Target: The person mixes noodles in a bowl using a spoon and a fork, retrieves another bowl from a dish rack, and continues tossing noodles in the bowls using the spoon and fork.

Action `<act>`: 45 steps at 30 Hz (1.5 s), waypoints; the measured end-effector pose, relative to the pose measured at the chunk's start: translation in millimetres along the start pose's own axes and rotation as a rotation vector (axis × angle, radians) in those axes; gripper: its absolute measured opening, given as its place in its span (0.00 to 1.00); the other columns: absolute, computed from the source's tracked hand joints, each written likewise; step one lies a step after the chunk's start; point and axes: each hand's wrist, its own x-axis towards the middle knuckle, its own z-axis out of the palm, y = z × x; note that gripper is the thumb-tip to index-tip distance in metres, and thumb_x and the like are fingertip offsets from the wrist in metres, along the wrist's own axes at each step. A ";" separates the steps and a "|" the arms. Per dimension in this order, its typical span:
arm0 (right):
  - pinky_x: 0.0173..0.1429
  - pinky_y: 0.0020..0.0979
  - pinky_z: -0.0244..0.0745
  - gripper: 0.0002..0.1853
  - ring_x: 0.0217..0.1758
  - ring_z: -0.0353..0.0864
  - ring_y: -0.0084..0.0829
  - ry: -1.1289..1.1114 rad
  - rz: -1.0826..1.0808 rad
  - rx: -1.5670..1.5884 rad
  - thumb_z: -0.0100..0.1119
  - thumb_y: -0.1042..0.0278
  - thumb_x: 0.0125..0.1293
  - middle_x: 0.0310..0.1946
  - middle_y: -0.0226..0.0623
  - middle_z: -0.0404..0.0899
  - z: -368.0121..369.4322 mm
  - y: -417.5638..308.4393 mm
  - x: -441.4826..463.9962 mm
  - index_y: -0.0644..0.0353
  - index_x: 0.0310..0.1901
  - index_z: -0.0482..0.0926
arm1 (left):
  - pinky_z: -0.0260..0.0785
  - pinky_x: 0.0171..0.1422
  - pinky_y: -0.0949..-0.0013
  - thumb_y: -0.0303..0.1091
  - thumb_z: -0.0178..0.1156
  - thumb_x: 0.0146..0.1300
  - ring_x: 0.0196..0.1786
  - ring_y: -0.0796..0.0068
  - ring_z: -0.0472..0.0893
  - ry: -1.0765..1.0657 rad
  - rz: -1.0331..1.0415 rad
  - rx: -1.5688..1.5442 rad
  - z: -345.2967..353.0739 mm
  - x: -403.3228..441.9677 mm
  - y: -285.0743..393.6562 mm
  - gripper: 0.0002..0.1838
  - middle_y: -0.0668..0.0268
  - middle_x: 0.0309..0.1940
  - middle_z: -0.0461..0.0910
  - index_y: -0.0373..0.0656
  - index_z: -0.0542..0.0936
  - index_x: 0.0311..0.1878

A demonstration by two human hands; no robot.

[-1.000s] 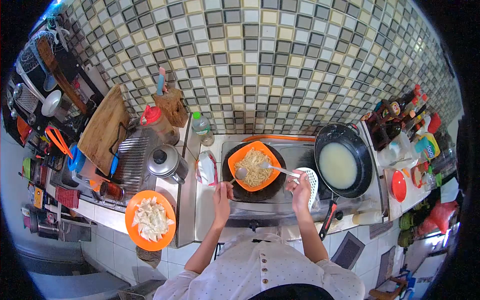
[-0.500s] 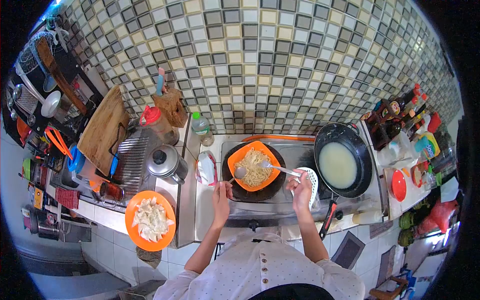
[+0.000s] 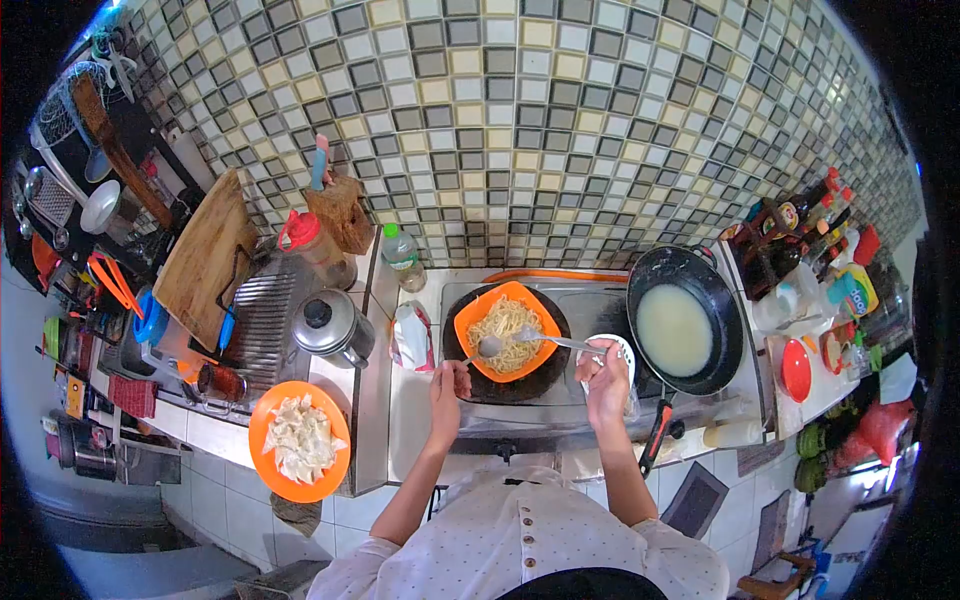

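Note:
Pale noodles (image 3: 503, 322) fill an orange square bowl (image 3: 466, 318) on a dark round base (image 3: 480, 390) at the stove. My left hand (image 3: 447, 397) is closed around the handle of a metal spoon (image 3: 489, 346), whose head rests at the noodles' lower left. From the right, my right hand (image 3: 604, 385) grips a metal fork (image 3: 560, 341), its tines in the noodles. A white utensil with holes (image 3: 626, 358) lies just behind that hand, partly hidden by it.
A black frying pan (image 3: 735, 340) with cloudy liquid sits to the right, its handle (image 3: 657, 437) pointing toward me. At left are an orange plate (image 3: 262, 460) of pale folded pieces, a metal kettle (image 3: 330, 330), a green-capped bottle (image 3: 403, 262) and a cutting board (image 3: 205, 265).
The spoon head has shifted slightly right in the noodles, and the fork has dipped a little lower and left. My right hand has turned slightly; the bowl stays put.

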 end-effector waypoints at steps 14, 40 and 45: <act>0.27 0.23 0.60 0.22 0.20 0.70 0.22 0.035 -0.019 -0.196 0.37 0.49 0.67 0.23 0.34 0.74 -3.6 9.6 -0.7 0.62 0.40 0.71 | 0.60 0.30 0.80 0.49 0.37 0.67 0.24 0.86 0.67 -0.028 -0.015 -0.184 -0.6 -5.8 6.5 0.19 0.73 0.21 0.69 0.45 0.70 0.35; 0.26 0.18 0.66 0.16 0.20 0.68 0.18 -0.001 -0.119 -0.427 0.37 0.60 0.69 0.26 0.33 0.71 -2.0 37.3 20.1 0.64 0.36 0.70 | 0.53 0.25 0.80 0.40 0.39 0.68 0.21 0.86 0.61 0.070 0.225 0.365 -14.0 63.0 22.3 0.17 0.74 0.15 0.62 0.39 0.72 0.31; 0.27 0.17 0.66 0.16 0.20 0.68 0.17 -0.017 -0.093 -0.439 0.38 0.58 0.69 0.27 0.32 0.71 0.6 47.8 27.0 0.63 0.39 0.71 | 0.60 0.28 0.73 0.38 0.42 0.67 0.22 0.77 0.68 0.042 0.271 0.548 -15.4 92.2 6.5 0.15 0.65 0.17 0.68 0.35 0.73 0.34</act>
